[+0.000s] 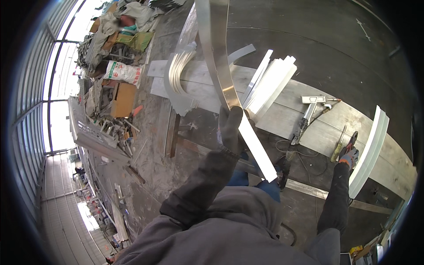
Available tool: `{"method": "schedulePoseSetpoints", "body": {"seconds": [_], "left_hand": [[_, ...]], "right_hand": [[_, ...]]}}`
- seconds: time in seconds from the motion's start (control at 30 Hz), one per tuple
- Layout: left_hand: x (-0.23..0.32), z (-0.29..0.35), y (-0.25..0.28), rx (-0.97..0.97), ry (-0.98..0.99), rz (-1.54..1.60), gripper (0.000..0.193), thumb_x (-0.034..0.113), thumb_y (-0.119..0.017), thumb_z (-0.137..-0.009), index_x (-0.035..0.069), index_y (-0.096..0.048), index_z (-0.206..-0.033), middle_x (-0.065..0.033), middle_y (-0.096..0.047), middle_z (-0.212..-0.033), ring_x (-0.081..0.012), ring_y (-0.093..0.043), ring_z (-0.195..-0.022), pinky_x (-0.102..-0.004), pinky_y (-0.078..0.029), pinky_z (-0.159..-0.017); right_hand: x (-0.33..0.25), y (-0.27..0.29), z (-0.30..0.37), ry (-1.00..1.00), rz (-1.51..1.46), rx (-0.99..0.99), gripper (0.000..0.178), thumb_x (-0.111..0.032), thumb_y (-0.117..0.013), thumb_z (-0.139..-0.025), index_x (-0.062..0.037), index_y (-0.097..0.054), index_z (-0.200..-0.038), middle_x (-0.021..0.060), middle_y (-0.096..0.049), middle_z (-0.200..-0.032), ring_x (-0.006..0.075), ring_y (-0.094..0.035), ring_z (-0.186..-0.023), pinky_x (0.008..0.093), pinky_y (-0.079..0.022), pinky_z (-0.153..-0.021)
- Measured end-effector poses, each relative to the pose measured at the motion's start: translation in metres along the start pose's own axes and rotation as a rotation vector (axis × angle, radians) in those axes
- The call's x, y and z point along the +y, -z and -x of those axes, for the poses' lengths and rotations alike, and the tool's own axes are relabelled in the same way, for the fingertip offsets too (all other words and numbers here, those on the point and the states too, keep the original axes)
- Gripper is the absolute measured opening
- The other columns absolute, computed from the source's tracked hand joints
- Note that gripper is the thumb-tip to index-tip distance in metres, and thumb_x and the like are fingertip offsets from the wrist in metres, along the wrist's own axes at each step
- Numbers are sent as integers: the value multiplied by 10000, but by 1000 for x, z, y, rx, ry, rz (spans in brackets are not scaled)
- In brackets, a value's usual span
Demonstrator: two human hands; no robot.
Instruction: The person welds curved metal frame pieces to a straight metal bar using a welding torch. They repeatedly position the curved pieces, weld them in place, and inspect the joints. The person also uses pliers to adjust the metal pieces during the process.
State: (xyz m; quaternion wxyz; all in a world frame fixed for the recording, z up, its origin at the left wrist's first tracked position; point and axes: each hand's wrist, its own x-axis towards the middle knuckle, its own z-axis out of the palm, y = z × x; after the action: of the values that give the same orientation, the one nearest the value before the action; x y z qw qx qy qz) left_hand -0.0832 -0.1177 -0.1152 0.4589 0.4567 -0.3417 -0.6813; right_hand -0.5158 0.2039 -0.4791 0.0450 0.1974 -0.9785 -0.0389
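My left hand [231, 128], in a dark glove, is closed around a long, shiny metal strip [215, 53]. The strip rises past the top of the view, and its pale lower end reaches down near my legs. Far to the right, my right hand [349, 157], in a grey and orange glove, is closed on a red-and-black hand tool [352, 142] over the bench; its exact kind is unclear. Just left of that tool lies a screwdriver [338, 148] with a yellow-green handle. Beside the right hand stretches a stack of pale curved strips [371, 148].
Across the long metal-topped bench [282, 110] lie a bundle of white strips [273, 84], curved strips [176, 73] and a power tool [304, 117] with a cable. Scrap, sacks and a cardboard box [123, 100] pile up at the left.
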Motion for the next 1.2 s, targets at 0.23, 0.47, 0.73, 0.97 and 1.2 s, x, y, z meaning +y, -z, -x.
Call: {"method": "schedulePoseSetpoints", "body": {"seconds": [0.23,0.47,0.73,0.97,1.2], "left_hand": [[23,8,-10,-201,-66,104,341,339,-521,-1057,80,-497,-1278,-87,-595,-932,-174,-596,-745,-329,-513,-571],[39,15,-4,-300,-95,233,514,314,-604,-1030,93,-354,-1422,-129,-609,-1060,-253,-651,-885,-433,-563,-805],[17,14,17,-224,-105,292,512,300,-554,-1055,115,-312,-1466,-199,-542,-1300,-387,-636,-1164,-536,-561,-1000],[-28,11,82,-189,-42,-34,516,375,-508,-1088,129,-345,-1512,-194,-494,-1477,-426,-499,-1357,-629,-447,-1103],[102,-49,138,-268,-470,-62,731,263,-714,-964,18,-335,-1538,-159,-610,-1264,-245,-627,-1131,-381,-530,-982]], "right_hand": [[-14,-29,33,22,-24,-465,748,-260,-627,-996,-118,-253,-1629,202,-526,-1499,382,-572,-1330,445,-519,-1055],[-47,21,33,-167,-1147,-339,509,-156,-650,-906,-113,-410,-1353,75,-554,-864,197,-568,-653,349,-477,-554],[-161,305,201,213,-1813,-855,429,-363,-444,-1099,-20,-613,-1293,52,-647,-1006,132,-621,-785,279,-501,-641],[-224,352,245,-215,-1608,-1237,311,-222,-755,-933,-35,-651,-1159,6,-560,-648,110,-527,-452,281,-364,-396],[-234,248,218,-142,-1427,-1137,286,-239,-783,-909,-56,-649,-1085,2,-586,-691,85,-521,-492,264,-391,-415]]}}
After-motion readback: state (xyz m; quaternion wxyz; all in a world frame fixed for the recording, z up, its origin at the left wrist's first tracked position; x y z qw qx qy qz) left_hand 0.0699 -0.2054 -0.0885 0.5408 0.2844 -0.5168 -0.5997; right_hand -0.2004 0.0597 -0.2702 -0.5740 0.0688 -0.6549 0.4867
